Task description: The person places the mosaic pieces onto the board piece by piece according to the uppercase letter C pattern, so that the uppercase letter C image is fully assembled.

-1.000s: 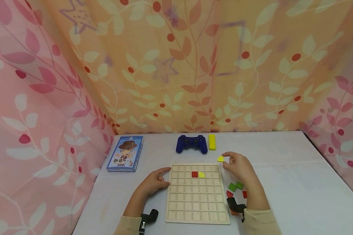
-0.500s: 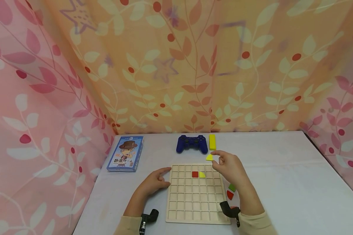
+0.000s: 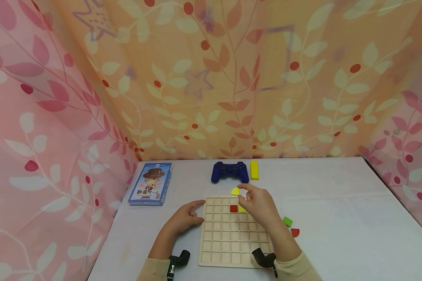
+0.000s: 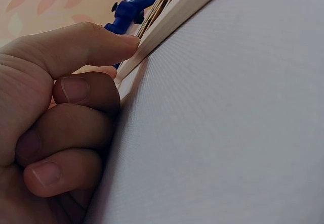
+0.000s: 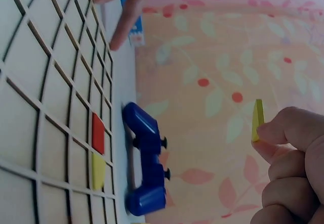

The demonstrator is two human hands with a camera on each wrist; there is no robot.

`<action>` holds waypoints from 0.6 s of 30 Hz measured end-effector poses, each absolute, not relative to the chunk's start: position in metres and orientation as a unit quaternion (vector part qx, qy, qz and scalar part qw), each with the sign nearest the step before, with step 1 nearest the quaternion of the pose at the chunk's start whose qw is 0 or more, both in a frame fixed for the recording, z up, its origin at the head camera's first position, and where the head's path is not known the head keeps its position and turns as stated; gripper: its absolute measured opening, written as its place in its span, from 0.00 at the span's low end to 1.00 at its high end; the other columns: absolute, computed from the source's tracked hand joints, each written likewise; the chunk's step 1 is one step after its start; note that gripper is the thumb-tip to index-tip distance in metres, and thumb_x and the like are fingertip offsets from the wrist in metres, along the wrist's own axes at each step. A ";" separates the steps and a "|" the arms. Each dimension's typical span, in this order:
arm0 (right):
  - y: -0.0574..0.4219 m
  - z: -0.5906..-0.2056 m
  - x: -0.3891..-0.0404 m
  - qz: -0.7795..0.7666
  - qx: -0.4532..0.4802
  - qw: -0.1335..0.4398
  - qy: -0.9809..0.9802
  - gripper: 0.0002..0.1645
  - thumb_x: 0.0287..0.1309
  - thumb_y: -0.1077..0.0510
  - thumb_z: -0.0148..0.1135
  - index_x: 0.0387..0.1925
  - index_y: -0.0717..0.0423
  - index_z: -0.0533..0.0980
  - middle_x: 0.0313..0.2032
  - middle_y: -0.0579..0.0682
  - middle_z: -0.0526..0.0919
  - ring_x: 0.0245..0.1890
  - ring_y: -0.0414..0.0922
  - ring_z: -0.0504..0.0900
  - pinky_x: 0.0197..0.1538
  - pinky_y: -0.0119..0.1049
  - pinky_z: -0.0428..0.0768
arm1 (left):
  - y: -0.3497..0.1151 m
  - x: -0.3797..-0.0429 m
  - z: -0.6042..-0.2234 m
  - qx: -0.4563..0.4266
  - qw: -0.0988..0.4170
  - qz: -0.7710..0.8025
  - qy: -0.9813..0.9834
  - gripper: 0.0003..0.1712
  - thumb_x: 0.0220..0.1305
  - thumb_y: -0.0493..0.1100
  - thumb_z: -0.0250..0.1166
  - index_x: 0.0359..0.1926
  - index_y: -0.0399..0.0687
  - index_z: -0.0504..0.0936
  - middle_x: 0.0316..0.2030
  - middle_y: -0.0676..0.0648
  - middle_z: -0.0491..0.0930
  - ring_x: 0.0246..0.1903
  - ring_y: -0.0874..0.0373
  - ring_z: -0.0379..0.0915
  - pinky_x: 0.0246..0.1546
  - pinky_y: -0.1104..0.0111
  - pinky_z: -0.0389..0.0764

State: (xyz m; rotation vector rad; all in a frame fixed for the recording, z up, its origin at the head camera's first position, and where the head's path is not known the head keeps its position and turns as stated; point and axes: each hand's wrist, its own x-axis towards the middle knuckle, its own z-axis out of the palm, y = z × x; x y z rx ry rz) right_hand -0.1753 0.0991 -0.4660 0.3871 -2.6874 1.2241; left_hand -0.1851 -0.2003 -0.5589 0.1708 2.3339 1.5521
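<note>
A wooden grid board (image 3: pixel 216 237) lies on the table, holding a red square tile (image 3: pixel 233 208) with a yellow quarter-round tile (image 3: pixel 242 209) beside it in an upper row. At the board's left edge my left hand (image 3: pixel 183 217) touches the rim with thumb and index finger; its other fingers are curled in the left wrist view. My right hand (image 3: pixel 261 205) pinches another yellow tile (image 3: pixel 235 191) with a rounded edge between thumb and index finger, over the board's far edge. The right wrist view shows this pinched yellow tile (image 5: pixel 258 120) edge-on, above the board.
Behind the board are a blue game controller (image 3: pixel 230 172) and a yellow block (image 3: pixel 254 170). A blue game box (image 3: pixel 150 184) lies at the back left. Right of the board, a green tile (image 3: pixel 287 221) and a red tile (image 3: pixel 295 233) show beside my right forearm.
My right hand has carried the yellow tile leftward, from right of the board to over its far edge. The left hand has stayed at the board's left edge.
</note>
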 end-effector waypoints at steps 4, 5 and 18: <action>0.088 -0.473 -0.175 0.404 0.139 0.096 -0.899 0.19 0.60 0.60 0.67 0.54 0.53 0.84 0.12 0.37 0.58 0.12 0.34 0.51 0.20 0.31 0.52 | -0.201 -0.185 -0.559 0.059 0.167 0.544 0.820 0.41 0.58 0.37 0.76 0.72 0.46 0.73 0.16 0.54 0.68 0.15 0.62 0.60 0.18 0.70 0.63; 0.085 -0.475 -0.175 0.400 0.142 0.099 -0.900 0.19 0.60 0.60 0.68 0.54 0.53 0.84 0.12 0.37 0.58 0.12 0.33 0.51 0.20 0.31 0.52 | -0.201 -0.185 -0.558 0.058 0.168 0.544 0.820 0.41 0.58 0.38 0.76 0.72 0.47 0.73 0.16 0.54 0.68 0.15 0.62 0.60 0.18 0.70 0.63; 0.064 -0.512 -0.182 0.347 0.159 0.046 -0.923 0.17 0.59 0.58 0.69 0.51 0.54 0.85 0.11 0.36 0.59 0.13 0.34 0.55 0.19 0.31 0.53 | -0.202 -0.184 -0.557 0.057 0.169 0.539 0.823 0.41 0.58 0.40 0.76 0.72 0.48 0.73 0.17 0.54 0.69 0.15 0.62 0.60 0.19 0.70 0.63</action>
